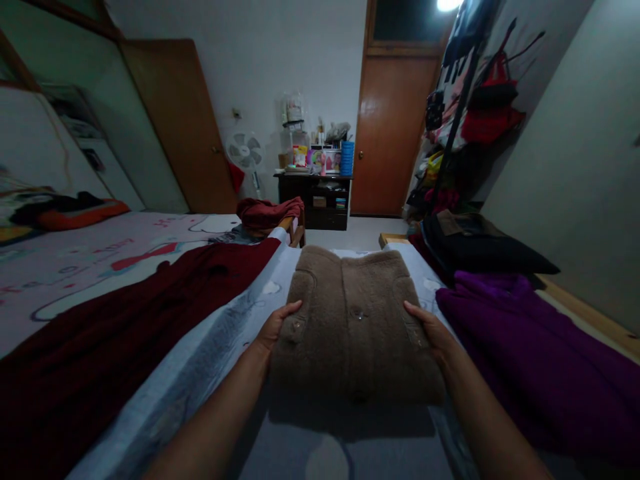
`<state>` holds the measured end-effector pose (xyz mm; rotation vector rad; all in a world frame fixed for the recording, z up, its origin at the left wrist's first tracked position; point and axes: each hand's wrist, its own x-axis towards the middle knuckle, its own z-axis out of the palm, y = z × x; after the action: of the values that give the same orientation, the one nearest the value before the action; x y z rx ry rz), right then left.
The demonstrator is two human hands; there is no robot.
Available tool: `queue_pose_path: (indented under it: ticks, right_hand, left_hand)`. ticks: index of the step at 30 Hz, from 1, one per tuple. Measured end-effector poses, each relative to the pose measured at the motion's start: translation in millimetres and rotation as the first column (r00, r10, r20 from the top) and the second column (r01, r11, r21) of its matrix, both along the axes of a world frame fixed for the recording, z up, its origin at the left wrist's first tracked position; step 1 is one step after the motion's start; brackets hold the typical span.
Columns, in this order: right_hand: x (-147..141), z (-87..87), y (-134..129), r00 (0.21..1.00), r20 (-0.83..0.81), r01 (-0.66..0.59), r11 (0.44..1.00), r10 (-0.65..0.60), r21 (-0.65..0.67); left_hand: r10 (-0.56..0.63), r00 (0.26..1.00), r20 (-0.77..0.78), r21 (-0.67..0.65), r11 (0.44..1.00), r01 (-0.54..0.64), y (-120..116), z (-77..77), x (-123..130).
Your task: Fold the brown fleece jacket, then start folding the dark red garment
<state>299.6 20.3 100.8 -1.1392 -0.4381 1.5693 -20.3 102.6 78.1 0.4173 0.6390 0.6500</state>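
A folded brown fleecy jacket [370, 347] with buttons down its front hangs just above the bed, its shadow falling on the pale sheet [390, 460]. My left hand [277, 327] grips its left edge, the thumb on top and the other fingers hidden beneath. On the opposite edge, my right hand [430, 327] holds it the same way, thumb showing on the cloth. To the right lies a purple garment [540, 360], and a dark red garment [150, 320] is spread out on the left.
Folded dark clothes [490, 247] are stacked at the right, beyond the purple garment. A reddish cloth bundle [270, 213] sits at the far left corner. Across the room are a dark cabinet [313, 217], a white fan [245, 152] and a wooden door [393, 133]. Bags [493, 120] hang on the right.
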Motion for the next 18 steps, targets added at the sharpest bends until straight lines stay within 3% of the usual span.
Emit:
queue_pose_path:
  ticks: [4, 7, 10, 12, 14, 16, 18]
  right_hand:
    - [-6.0, -19.6, -23.7, 0.995, 0.096, -0.011, 0.998, 0.005, 0.067]
    - [-6.6, -44.7, -30.8, 0.945, 0.327, 0.000, 0.997, -0.026, 0.080]
    - [-5.1, -65.1, -29.4, 0.737, 0.664, 0.067, 0.991, -0.126, 0.113]
    - [-5.3, -69.9, -25.5, 0.526, 0.834, 0.083, 0.986, -0.167, 0.145]
    - [-7.2, -67.5, -20.7, 0.290, 0.935, 0.072, 0.979, -0.203, 0.190]
    - [-10.2, -61.7, -15.8, 0.110, 0.968, 0.035, 0.974, -0.227, 0.224]
    - [-12.3, -57.1, -11.2, 0.035, 0.974, 0.021, 0.974, -0.226, 0.225]
  left_hand:
    - [0.014, 0.994, -0.111, -0.034, 0.999, -0.018, -28.9, -11.4, -7.1]
    - [0.074, 0.973, -0.219, 0.078, 0.995, -0.059, -39.6, -25.8, -9.7]
    - [0.220, 0.888, -0.404, 0.275, 0.955, -0.111, -39.9, -39.1, -10.8]
    - [0.337, 0.759, -0.557, 0.428, 0.900, -0.086, -37.2, -42.1, -10.0]
    - [0.500, 0.528, -0.687, 0.601, 0.799, 0.025, -36.1, -38.8, -6.5]
    - [0.698, 0.276, -0.661, 0.750, 0.621, 0.228, -39.7, -30.4, 0.9]
    - [0.833, 0.171, -0.527, 0.788, 0.404, 0.464, -49.0, -19.8, 12.3]
